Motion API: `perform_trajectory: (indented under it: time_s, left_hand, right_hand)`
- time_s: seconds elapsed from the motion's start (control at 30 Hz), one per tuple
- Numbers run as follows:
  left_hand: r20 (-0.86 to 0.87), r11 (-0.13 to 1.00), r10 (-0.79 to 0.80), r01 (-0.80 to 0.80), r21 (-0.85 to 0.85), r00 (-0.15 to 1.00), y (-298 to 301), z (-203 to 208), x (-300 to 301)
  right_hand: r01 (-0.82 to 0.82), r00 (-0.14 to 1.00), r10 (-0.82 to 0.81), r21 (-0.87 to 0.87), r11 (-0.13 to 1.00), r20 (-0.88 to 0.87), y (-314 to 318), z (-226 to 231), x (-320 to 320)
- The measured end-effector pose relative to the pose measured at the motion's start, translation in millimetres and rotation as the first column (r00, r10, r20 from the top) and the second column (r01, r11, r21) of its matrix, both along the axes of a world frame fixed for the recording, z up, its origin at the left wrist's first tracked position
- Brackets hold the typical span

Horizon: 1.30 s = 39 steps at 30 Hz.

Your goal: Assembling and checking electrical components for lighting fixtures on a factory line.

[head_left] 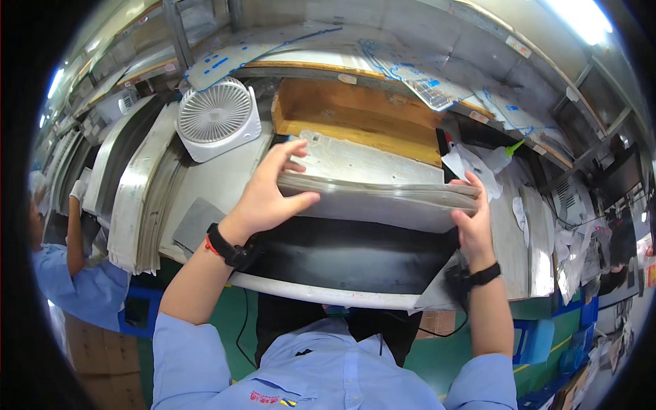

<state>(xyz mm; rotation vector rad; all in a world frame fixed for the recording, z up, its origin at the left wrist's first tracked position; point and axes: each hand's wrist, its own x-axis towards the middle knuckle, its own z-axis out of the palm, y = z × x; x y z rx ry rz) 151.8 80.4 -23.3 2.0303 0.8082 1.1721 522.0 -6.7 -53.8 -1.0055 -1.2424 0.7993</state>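
A stack of thin grey sheets (383, 200) is tilted up on its long edge between my two hands, its layered upper edge slightly bowed. My left hand (270, 188) is around the stack's left end, thumb on the near face and fingers loosely curled above the far side. At the right end, my right hand (475, 215) grips the sheets between thumb and fingers. Behind the stack lies a pale, flat sheet surface (369, 162) with small marks. A dark, glossy surface (342, 253) stretches below the stack toward the white table edge (328, 292).
A white fan (219, 119) stands at the back left beside a wooden tray (362, 113). Sheet stacks (140, 195) stand farther left, near another person's gloved hand (78, 188). A green-tipped bottle (502, 157) is at right. Blue-marked sheets (424, 75) lie on the shelf above.
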Motion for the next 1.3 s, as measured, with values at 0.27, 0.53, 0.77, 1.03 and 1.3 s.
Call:
perform_trajectory:
  time_s: [0.27,0.53,0.77,1.03,1.3]
  left_hand:
    - [-0.076,0.993,-0.001,-0.008,-0.116,0.997,10,-8,-3]
    - [0.170,0.965,-0.120,0.155,-0.210,0.978,19,-17,-5]
    - [0.126,0.970,-0.098,0.123,-0.211,0.987,23,-23,-6]
    - [-0.179,0.983,-0.185,0.181,-0.037,0.966,24,-11,-33]
    - [-0.204,0.957,-0.108,0.047,-0.287,0.973,25,-26,-32]
  right_hand:
    - [0.118,0.976,-0.130,-0.075,0.990,-0.175,5,-12,6]
    - [0.210,0.951,-0.226,-0.096,0.973,-0.212,12,-12,-9]
    - [0.133,0.991,-0.128,0.143,0.981,-0.044,0,-8,-25]
    - [0.212,0.977,-0.213,0.086,0.974,0.003,2,-22,-4]
    - [0.287,0.956,-0.288,0.019,0.958,0.053,3,-33,-5]
